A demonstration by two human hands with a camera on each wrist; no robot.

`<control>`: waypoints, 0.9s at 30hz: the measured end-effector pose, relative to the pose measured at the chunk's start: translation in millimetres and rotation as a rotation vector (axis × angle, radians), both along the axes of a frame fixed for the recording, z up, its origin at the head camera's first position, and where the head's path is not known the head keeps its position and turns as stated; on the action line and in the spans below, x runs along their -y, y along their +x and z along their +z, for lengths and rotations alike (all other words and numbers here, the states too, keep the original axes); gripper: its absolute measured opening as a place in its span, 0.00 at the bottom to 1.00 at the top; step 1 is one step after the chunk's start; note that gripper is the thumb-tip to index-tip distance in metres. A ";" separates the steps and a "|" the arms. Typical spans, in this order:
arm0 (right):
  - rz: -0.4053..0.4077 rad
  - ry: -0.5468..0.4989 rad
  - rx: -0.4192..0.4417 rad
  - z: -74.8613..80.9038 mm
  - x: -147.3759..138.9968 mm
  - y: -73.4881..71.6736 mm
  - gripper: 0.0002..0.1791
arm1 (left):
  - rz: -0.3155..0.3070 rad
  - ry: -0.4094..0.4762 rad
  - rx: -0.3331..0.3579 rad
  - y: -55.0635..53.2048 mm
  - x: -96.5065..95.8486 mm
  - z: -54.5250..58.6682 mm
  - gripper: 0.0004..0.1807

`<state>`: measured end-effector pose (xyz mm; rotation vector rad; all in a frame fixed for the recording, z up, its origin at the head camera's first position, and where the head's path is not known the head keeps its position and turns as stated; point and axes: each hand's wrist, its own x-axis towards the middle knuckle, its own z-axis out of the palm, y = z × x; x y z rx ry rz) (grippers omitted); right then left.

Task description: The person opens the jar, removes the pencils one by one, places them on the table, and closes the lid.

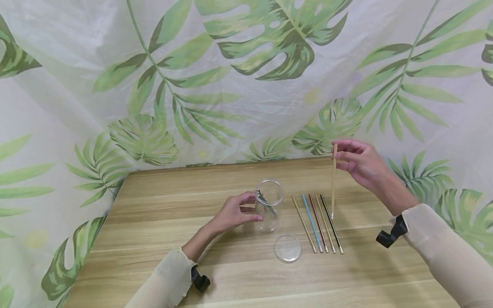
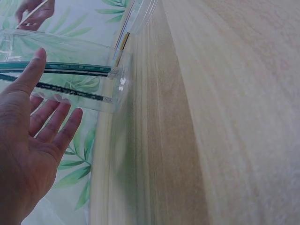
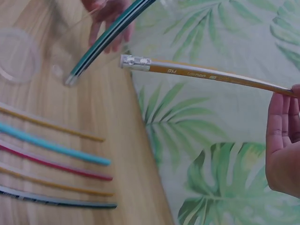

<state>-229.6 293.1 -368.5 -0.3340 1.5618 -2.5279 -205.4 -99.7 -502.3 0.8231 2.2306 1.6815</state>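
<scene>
My left hand [image 1: 238, 211] loosely holds a clear jar [image 1: 274, 220] from its left side, thumb and fingers on either side of the wall. Inside the upright jar lean several dark green and black pencils [image 2: 70, 90], seen through its wall in the left wrist view. Up at the right, my right hand [image 1: 356, 162] pinches a yellow pencil [image 1: 334, 184] near its upper end. That pencil hangs nearly vertical, its metal band and eraser [image 3: 136, 63] pointing down. The eraser end is just above the row of pencils and right of the jar.
Several pencils lie side by side right of the jar: a yellow one [image 1: 304, 224], a blue one [image 1: 312, 223], a dark red one, another yellow one and a black one [image 1: 332, 224]. A round clear lid [image 1: 287, 248] lies before the jar. Leaf-patterned cloth [image 1: 269, 111] hangs behind the table.
</scene>
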 end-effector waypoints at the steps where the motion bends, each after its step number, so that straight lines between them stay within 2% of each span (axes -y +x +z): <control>1: 0.000 0.025 0.012 -3.0 -1.5 0.2 0.18 | 0.001 0.000 0.000 0.1 0.0 0.1 0.34; 14: -0.011 0.321 0.139 -40.1 -17.3 5.3 0.19 | 0.006 -0.002 0.001 0.4 0.7 -0.9 0.34; 21: -0.022 0.346 0.226 -60.6 -25.5 6.3 0.17 | 0.006 -0.001 -0.004 0.3 0.7 -0.9 0.34; 27: -0.032 0.393 0.251 -76.2 -30.5 7.3 0.16 | 0.007 -0.003 -0.010 0.1 0.6 -0.2 0.34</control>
